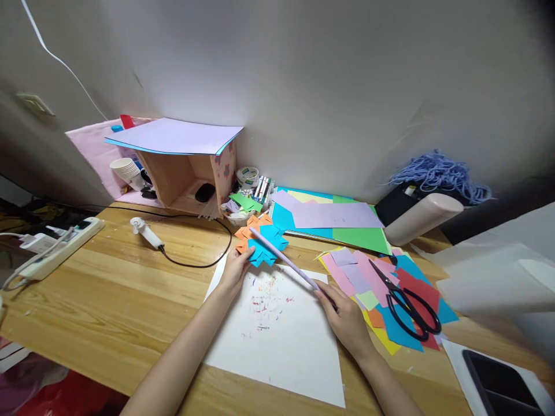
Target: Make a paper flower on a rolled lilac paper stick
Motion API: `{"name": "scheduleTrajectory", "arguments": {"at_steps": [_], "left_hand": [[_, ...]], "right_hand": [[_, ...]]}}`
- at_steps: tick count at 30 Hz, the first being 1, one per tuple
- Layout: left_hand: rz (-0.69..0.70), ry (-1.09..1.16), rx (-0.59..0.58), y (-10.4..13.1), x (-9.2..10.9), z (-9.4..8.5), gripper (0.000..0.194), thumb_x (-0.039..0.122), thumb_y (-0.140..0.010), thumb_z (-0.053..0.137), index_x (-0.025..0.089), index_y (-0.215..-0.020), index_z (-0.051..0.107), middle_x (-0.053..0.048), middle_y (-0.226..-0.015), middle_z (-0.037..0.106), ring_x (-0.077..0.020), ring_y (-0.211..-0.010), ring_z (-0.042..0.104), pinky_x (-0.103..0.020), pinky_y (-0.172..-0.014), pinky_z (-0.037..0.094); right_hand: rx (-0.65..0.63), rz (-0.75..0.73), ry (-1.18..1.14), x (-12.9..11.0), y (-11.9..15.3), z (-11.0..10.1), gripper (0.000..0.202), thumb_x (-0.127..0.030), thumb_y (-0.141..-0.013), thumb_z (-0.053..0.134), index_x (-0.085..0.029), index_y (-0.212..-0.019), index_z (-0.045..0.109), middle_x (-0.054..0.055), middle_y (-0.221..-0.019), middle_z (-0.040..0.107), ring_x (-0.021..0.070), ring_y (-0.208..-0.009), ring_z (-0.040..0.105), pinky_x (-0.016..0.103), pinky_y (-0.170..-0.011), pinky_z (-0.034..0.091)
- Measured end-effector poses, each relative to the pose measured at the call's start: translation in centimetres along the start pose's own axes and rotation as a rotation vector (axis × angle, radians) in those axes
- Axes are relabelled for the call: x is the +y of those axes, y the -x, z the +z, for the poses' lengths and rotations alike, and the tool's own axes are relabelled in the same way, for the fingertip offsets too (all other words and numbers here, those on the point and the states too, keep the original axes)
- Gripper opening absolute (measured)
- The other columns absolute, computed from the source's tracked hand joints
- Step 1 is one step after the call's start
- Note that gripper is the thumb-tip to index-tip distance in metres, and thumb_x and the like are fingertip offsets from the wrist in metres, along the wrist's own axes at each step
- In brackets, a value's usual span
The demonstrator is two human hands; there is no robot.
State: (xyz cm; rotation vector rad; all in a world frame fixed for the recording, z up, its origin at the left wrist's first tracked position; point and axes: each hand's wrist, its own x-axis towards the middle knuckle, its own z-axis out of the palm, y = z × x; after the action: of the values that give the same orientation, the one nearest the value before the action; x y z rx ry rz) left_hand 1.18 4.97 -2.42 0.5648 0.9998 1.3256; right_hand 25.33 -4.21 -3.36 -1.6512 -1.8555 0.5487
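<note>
My left hand (237,267) pinches the lower left edge of a folded paper star (267,242), part orange and part blue. In my right hand (342,315) is a thin rolled purple paper stick (290,263), slanting up and to the left. Its far end crosses the front of the star; whether the two touch I cannot tell. Both hands are above a large white sheet (299,358) marked with small coloured strokes. To the right of my right hand, black-handled scissors (407,309) lie on a pile of coloured paper pieces (359,274).
A cardboard box (182,179) topped with purple sheets stands at the back left. Markers (261,188) and coloured sheets (338,216) lie along the wall. A power strip (60,251) and a corded white device (146,233) are at left, blue yarn (437,173) and a phone (498,381) at right.
</note>
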Motion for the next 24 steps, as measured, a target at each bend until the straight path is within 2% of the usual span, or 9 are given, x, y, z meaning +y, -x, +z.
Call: {"name": "scheduleTrajectory", "arguments": {"at_steps": [6, 17, 24], "left_hand": [[0.012, -0.006, 0.003, -0.07, -0.05, -0.03, 0.039, 0.021, -0.058, 0.075, 0.013, -0.092, 0.059, -0.005, -0.088, 0.067, -0.0129, -0.069, 0.062, -0.022, -0.062, 0.049], [0.004, -0.017, -0.001, 0.21, 0.14, 0.16, 0.038, 0.022, -0.058, 0.075, 0.014, -0.092, 0.06, -0.003, -0.086, 0.066, -0.0114, -0.069, 0.06, -0.021, -0.062, 0.047], [-0.012, -0.007, 0.001, 0.45, 0.44, 0.45, 0.038, 0.022, -0.055, 0.077, 0.014, -0.088, 0.06, -0.003, -0.08, 0.066, -0.0114, -0.064, 0.059, -0.021, -0.059, 0.046]], "right_hand": [[0.0, -0.008, 0.005, 0.17, 0.05, 0.06, 0.03, -0.034, -0.089, 0.039, -0.024, -0.111, 0.057, 0.003, -0.082, 0.061, 0.0166, -0.076, 0.058, 0.025, -0.064, 0.044], [0.005, -0.01, 0.033, 0.39, 0.02, 0.21, 0.032, -0.037, -0.09, 0.038, -0.024, -0.111, 0.059, 0.004, -0.087, 0.063, 0.0173, -0.08, 0.06, 0.025, -0.067, 0.047], [0.024, -0.081, 0.089, 0.73, -0.06, 0.46, 0.036, -0.036, -0.09, 0.036, -0.022, -0.113, 0.059, 0.005, -0.078, 0.062, 0.0179, -0.074, 0.06, 0.026, -0.065, 0.048]]}}
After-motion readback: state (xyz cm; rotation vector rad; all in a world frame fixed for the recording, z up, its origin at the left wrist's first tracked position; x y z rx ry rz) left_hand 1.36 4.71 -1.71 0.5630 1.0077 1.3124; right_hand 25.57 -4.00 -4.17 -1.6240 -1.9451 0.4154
